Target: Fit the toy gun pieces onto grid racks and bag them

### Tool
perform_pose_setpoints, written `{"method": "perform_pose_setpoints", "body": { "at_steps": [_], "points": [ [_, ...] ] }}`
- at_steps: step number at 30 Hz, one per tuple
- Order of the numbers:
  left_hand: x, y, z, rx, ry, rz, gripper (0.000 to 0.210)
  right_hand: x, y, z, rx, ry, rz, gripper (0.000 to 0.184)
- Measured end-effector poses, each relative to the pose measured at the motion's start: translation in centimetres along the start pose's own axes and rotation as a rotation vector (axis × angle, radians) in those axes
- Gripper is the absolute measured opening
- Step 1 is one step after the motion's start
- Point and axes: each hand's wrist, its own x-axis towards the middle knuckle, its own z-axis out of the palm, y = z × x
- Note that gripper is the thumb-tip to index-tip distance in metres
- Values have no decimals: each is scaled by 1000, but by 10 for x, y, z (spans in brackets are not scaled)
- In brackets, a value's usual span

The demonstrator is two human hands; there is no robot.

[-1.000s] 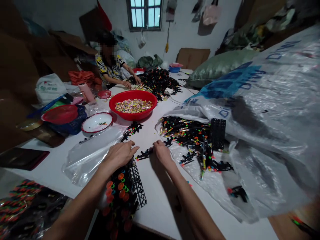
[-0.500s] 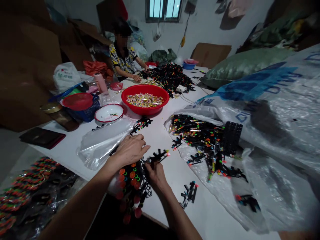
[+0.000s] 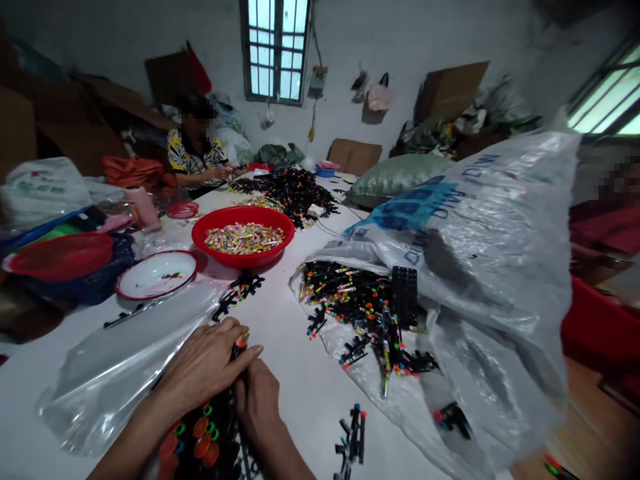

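White and busy, the table [image 3: 295, 320] is stretching away toward a pale wall [image 3: 215, 27]. Right up close, a bundle of black toys [image 3: 201, 428], dotted with orange discs and green rings, is sitting between the forearms. And just past it, the left hand [image 3: 213, 350] is clamping its grip on a small black toy [image 3: 241, 342], its pinkish tip peeking out between fingers and thumb! The right hand [image 3: 261, 400] is pressing in close beside it, fingers curling; the left thumb is hiding their tips, so nobody is telling whether that grip is holding anything.

Off to the right, a loose toy gun [image 3: 356, 433] is lying alone. Farther in, clear plastic bags [image 3: 125, 373] are lying on the left, while a big white sack [image 3: 505, 267] is spilling more toys on the right. Beyond the hands, a little cluster of toys [image 3: 237, 293] is resting in front of a red basin [image 3: 240, 259], with a red-rimmed dish [image 3: 143, 277] sitting to its left. At the far end, a co-worker [image 3: 195, 160] is holding both hands close together beside a dark heap [image 3: 295, 190], and a barred window [image 3: 277, 50] is glowing behind.
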Motion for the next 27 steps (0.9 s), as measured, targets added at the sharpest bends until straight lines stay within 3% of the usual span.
{"method": "perform_pose_setpoints", "body": {
  "at_steps": [5, 12, 14, 16, 17, 19, 22, 24, 27],
  "points": [
    [3, 1, 1, -5, -3, -34, 53, 4, 6, -12, 69, -22, -71, 33],
    [6, 1, -2, 45, -35, -72, 50, 10, -23, -11, -218, -151, 28, 34],
    [6, 2, -3, 43, -50, -84, 45, 14, -14, -25, -146, -222, -44, 26],
    [4, 3, -2, 21, -55, -74, 42, 25, 9, -55, -43, -258, -129, 12],
    [4, 3, -1, 7, -53, -67, 41, 36, 26, -75, -21, -247, -155, 8],
    [2, 3, 1, -17, -48, -71, 40, 68, 61, -122, -153, -2, -69, 17],
    [2, 1, 7, -43, -42, -100, 39, 139, 103, -179, -274, 186, -21, 33],
    [2, -2, 11, -51, -58, -122, 41, 186, 119, -193, -299, 204, -29, 38],
    [4, -7, 18, -40, -127, -135, 44, 235, 126, -182, -274, 229, -41, 33]
  ]
}}
